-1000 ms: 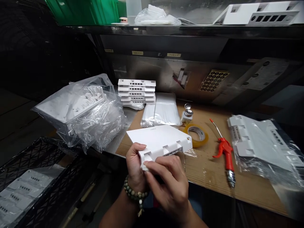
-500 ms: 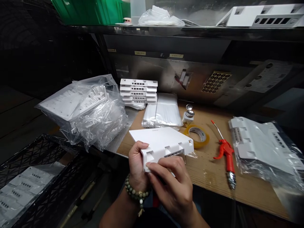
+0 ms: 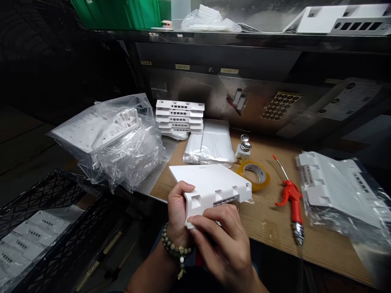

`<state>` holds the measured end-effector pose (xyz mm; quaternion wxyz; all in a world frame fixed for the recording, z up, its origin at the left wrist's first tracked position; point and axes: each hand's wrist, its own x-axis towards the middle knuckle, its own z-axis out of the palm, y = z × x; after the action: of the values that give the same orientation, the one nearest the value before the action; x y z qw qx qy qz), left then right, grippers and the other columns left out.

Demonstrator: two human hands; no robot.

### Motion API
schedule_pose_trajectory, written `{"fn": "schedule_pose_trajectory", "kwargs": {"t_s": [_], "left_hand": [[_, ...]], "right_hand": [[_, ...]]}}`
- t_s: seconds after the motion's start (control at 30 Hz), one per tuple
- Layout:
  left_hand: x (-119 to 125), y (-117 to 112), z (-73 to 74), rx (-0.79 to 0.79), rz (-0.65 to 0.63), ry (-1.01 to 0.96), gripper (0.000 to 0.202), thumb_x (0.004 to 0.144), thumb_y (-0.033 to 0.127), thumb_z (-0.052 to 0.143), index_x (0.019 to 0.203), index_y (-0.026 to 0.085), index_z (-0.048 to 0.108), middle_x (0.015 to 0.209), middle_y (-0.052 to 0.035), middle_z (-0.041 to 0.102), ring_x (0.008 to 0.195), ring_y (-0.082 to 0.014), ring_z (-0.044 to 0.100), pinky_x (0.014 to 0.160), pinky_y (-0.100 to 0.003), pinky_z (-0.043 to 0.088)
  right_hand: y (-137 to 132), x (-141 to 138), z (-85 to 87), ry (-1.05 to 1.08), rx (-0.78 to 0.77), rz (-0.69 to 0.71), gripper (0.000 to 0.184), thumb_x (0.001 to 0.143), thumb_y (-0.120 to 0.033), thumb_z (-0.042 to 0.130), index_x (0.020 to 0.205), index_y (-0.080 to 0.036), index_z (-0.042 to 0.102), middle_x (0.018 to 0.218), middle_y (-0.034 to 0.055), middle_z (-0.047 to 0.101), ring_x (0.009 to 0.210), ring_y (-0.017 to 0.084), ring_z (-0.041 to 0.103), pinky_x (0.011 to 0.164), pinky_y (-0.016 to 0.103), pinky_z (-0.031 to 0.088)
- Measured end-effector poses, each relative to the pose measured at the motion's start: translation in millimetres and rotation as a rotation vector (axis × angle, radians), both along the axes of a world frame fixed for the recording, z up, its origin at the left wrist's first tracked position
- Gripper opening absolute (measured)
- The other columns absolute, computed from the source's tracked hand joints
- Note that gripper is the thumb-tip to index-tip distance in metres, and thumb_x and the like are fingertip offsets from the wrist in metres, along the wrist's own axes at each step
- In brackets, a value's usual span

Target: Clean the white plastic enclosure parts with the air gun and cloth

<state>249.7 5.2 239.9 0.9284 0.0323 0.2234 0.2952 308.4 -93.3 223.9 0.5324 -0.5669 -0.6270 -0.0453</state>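
My left hand (image 3: 177, 209) is closed on the left end of a white plastic router cover (image 3: 207, 179), thumb on the top face. The cover is tilted above the bench's front edge, its side with cutouts and a row of port openings turned toward me. At its lower left corner, my right hand (image 3: 224, 240) pinches a small white wiping cloth (image 3: 189, 224) against the edge. Most of the cloth is hidden behind the fingers. Just behind the cover lie a roll of yellow tape (image 3: 264, 185) and a stack of clear plastic bags (image 3: 210, 144).
A red air blow gun (image 3: 295, 203) and bagged covers (image 3: 336, 183) lie on the right. Behind are a pump bottle (image 3: 243, 152) and stacked covers (image 3: 180, 116). On the left stand a large plastic bag of parts (image 3: 122, 142) and a black crate (image 3: 58, 244). A shelf (image 3: 214, 38) spans above.
My right fingertips have moved slightly down along the cover's left edge to its lower corner, where the white cloth now shows. My left hand keeps its hold.
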Motion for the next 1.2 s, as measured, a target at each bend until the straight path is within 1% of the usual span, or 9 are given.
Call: {"fn": "schedule_pose_trajectory", "kwargs": {"t_s": [0.13, 0.27, 0.37, 0.47, 0.57, 0.73, 1.03, 1.13, 1.2], "left_hand": [[-1, 0, -1.1, 0.0, 0.007, -0.009, 0.05, 0.066, 0.023, 0.054, 0.111, 0.009, 0.07, 0.093, -0.0122, 0.077, 0.09, -0.0353, 0.075, 0.092, -0.049, 0.058], [-4, 5, 0.0, -0.039, -0.013, 0.017, 0.05, 0.068, 0.023, 0.054, 0.113, 0.009, 0.069, 0.096, -0.0135, 0.077, 0.092, -0.0359, 0.075, 0.094, -0.05, 0.057], [-6, 8, 0.0, -0.073, 0.014, 0.038, 0.051, 0.067, 0.022, 0.053, 0.114, 0.009, 0.069, 0.096, -0.0141, 0.077, 0.094, -0.0367, 0.074, 0.094, -0.051, 0.057], [-4, 7, -1.2, -0.074, 0.037, 0.05, 0.05, 0.067, 0.021, 0.054, 0.113, 0.009, 0.07, 0.095, -0.0142, 0.077, 0.094, -0.0367, 0.074, 0.094, -0.052, 0.057], [-1, 2, -2.4, -0.019, 0.055, 0.034, 0.048, 0.068, 0.02, 0.054, 0.111, 0.01, 0.071, 0.095, -0.0127, 0.077, 0.092, -0.0353, 0.075, 0.094, -0.05, 0.057], [4, -4, -1.5, 0.032, 0.024, 0.015, 0.049, 0.064, 0.019, 0.057, 0.109, 0.009, 0.071, 0.093, -0.0119, 0.076, 0.09, -0.0337, 0.075, 0.095, -0.046, 0.057], [5, -6, 2.1, 0.02, 0.032, 0.011, 0.05, 0.063, 0.018, 0.057, 0.11, 0.008, 0.071, 0.095, -0.0121, 0.076, 0.09, -0.034, 0.075, 0.096, -0.047, 0.057], [3, -4, 0.6, 0.008, 0.053, 0.023, 0.051, 0.063, 0.016, 0.056, 0.11, 0.008, 0.071, 0.094, -0.012, 0.077, 0.092, -0.0348, 0.075, 0.096, -0.048, 0.057], [1, 1, 0.8, 0.017, 0.11, 0.048, 0.049, 0.064, 0.015, 0.055, 0.11, 0.01, 0.072, 0.092, -0.0113, 0.078, 0.093, -0.035, 0.075, 0.096, -0.05, 0.058]], "right_hand": [[-1, 1, 1.4, 0.036, 0.011, -0.039, 0.022, 0.09, -0.004, 0.067, 0.107, -0.017, 0.073, 0.088, 0.0049, 0.067, 0.08, 0.018, 0.062, 0.074, 0.035, 0.046], [-7, 6, 5.3, 0.185, -0.126, 0.118, 0.014, 0.09, -0.011, 0.069, 0.1, -0.021, 0.074, 0.085, 0.0022, 0.065, 0.078, 0.016, 0.063, 0.073, 0.032, 0.051], [-10, 12, 8.2, 0.286, -0.154, 0.086, 0.011, 0.091, -0.014, 0.07, 0.098, -0.021, 0.075, 0.086, 0.0021, 0.064, 0.079, 0.015, 0.063, 0.069, 0.027, 0.053], [-9, 14, 9.9, 0.224, -0.088, -0.042, 0.012, 0.09, -0.013, 0.07, 0.098, -0.022, 0.074, 0.086, 0.0026, 0.063, 0.08, 0.015, 0.062, 0.068, 0.028, 0.052], [-2, 10, 9.9, 0.129, -0.013, -0.1, 0.018, 0.091, -0.009, 0.067, 0.102, -0.02, 0.073, 0.088, 0.0036, 0.064, 0.081, 0.017, 0.062, 0.072, 0.032, 0.051], [8, 1, 6.6, 0.066, 0.062, -0.122, 0.023, 0.09, -0.005, 0.068, 0.108, -0.019, 0.072, 0.091, 0.0046, 0.067, 0.083, 0.018, 0.063, 0.076, 0.036, 0.049], [7, -2, 4.9, 0.047, 0.085, -0.136, 0.029, 0.088, -0.002, 0.069, 0.112, -0.018, 0.072, 0.092, 0.0054, 0.068, 0.083, 0.018, 0.063, 0.075, 0.036, 0.048], [5, 2, 7.6, 0.059, 0.035, -0.048, 0.024, 0.089, -0.004, 0.069, 0.107, -0.019, 0.074, 0.088, 0.0038, 0.068, 0.08, 0.017, 0.064, 0.074, 0.036, 0.049], [3, 14, 10.0, 0.167, -0.025, 0.023, 0.019, 0.09, -0.009, 0.07, 0.102, -0.022, 0.075, 0.087, 0.002, 0.067, 0.08, 0.016, 0.066, 0.071, 0.032, 0.052]]}}
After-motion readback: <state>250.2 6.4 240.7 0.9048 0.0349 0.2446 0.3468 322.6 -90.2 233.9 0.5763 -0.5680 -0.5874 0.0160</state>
